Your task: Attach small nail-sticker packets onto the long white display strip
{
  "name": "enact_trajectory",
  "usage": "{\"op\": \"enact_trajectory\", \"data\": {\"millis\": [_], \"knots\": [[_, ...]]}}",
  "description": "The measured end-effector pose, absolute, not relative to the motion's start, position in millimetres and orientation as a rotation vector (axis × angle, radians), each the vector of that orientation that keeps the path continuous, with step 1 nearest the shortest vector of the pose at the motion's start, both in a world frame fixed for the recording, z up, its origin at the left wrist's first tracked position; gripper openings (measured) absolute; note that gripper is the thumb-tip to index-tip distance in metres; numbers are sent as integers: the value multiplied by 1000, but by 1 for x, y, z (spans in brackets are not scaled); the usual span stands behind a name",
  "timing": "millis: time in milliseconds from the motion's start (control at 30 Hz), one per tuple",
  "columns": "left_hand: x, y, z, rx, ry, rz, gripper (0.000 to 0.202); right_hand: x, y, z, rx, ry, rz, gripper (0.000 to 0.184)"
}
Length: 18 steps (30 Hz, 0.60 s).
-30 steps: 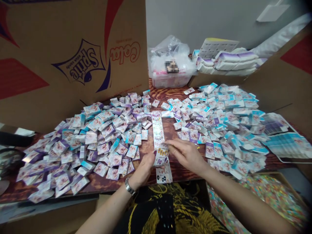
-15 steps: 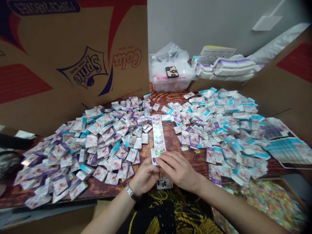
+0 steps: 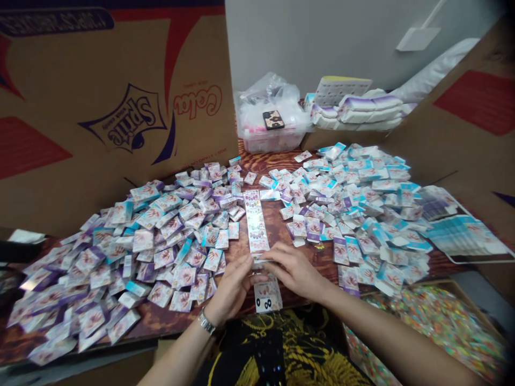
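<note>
At the table's front, both hands meet over a small sticker sheet (image 3: 259,259). Only its pale, narrow edge shows between the fingers. My left hand (image 3: 237,281), with a metal watch at its wrist, is closed on the sheet from the left. From the right, the fingers of my right hand (image 3: 292,271) pinch the same piece. Beyond the hands lies a long sticker strip (image 3: 256,222) with rows of coloured stickers. Below them, near my body, another printed sheet (image 3: 266,300) with black oval marks lies flat, its upper part partly covered by the hands.
Heaps of small printed boxes lie left (image 3: 164,230) and right (image 3: 362,203). A large carton (image 3: 120,69) stands at the left back. A plastic tub (image 3: 273,140) holds a phone (image 3: 273,120) on top. Wrapped candies (image 3: 434,327) fill a carton at lower right.
The sheet in my hands, which lay face-up showing coloured stickers, is now seen nearly edge-on. More of the sheet below the hands shows. The camera view has turned slightly right.
</note>
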<state>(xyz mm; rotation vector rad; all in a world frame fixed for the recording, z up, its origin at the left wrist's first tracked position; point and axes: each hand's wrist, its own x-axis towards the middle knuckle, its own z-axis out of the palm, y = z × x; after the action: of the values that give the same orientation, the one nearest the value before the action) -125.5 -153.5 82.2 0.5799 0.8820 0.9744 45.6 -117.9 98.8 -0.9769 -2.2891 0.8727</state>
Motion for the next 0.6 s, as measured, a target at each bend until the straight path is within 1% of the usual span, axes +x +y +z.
{"op": "enact_trajectory", "data": {"millis": [33, 133, 233, 333, 500, 600], "knots": [[-127, -154, 81, 670, 909, 934, 31, 46, -117, 99, -1037, -2247, 921, 16], [-129, -157, 73, 952, 1025, 835, 36, 47, -116, 93, -1156, -2183, 984, 25], [-125, -159, 60, 1118, 1104, 807, 31, 51, -120, 83, -1163, -2192, 1036, 15], [-117, -152, 53, 1284, 1113, 745, 27, 66, -124, 75, -1195, -2187, 973, 21], [-85, -100, 57, 1681, 1143, 638, 31, 114, -133, 68, -1345, -2315, 878, 22], [-45, -67, 55, 2130, 1243, 518, 39, 140, -140, 61, -1442, -2435, 882, 20]]}}
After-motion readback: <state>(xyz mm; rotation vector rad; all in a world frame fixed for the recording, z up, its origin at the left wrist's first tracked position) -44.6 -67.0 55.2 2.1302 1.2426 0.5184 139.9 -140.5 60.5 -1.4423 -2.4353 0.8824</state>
